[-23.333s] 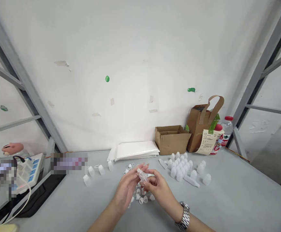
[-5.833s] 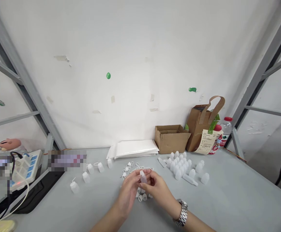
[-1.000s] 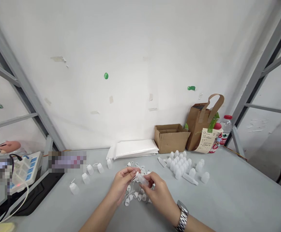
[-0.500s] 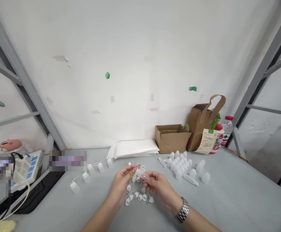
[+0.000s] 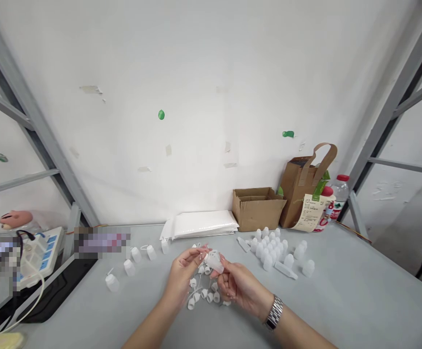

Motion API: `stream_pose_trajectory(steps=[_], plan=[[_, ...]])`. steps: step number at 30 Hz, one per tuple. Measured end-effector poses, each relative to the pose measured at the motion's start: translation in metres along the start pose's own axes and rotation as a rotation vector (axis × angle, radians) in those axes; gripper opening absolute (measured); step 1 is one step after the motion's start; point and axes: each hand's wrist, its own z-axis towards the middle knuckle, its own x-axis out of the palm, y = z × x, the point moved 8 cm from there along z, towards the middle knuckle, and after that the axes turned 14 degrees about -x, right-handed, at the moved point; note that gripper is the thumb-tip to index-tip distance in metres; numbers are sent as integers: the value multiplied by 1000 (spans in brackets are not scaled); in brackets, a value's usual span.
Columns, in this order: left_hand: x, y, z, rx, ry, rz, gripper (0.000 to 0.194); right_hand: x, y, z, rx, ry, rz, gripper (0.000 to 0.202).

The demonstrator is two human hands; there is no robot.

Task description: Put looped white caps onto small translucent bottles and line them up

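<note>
A small translucent plastic bottle (image 5: 215,262) is tilted between my two hands, its capped end to the left. My left hand (image 5: 182,274) pinches the white cap (image 5: 207,257) at that end. My right hand (image 5: 243,286) is closed on the bottle's lower end, thumb and fingers round it. Beneath my hands lies a pile of loose white caps (image 5: 204,293) with thin straps, partly hidden by the hands. Off to the left stand several capped bottles (image 5: 129,267). A cluster of uncapped bottles (image 5: 268,251) sits to the right.
White padded envelopes (image 5: 203,224) lie against the wall beside an open cardboard box (image 5: 259,213). A brown paper bag (image 5: 294,194) and a red-capped bottle (image 5: 339,196) stand at the back right. A power strip (image 5: 47,254) with cables and a black tray-like object (image 5: 56,291) are at left.
The bottle now shows more plainly between my hands, with the cap at its left end. My right hand has shifted slightly down and its fingers have curled round the bottle's end.
</note>
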Motion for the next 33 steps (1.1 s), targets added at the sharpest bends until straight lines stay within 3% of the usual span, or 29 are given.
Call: stream_pose_trajectory(steps=[9, 13, 19, 21, 27, 33], plan=[[-9, -6, 3, 34, -124, 130, 18, -14, 7, 3, -140, -132, -315, 46], [-11, -1, 9, -15, -108, 158, 21, -19, 9, 5, -192, -135, -462, 48], [-14, -2, 9, -27, -90, 168, 21, -14, 29, -4, -399, -142, -761, 32], [-11, -5, 7, -22, -50, 169, 19, -13, 28, -4, -373, -126, -728, 35], [-2, -10, 1, -50, 17, 176, 19, -9, 4, 4, -90, -39, -360, 60], [-6, -8, 2, -27, -28, 142, 21, -16, 28, 1, -361, -177, -546, 43]])
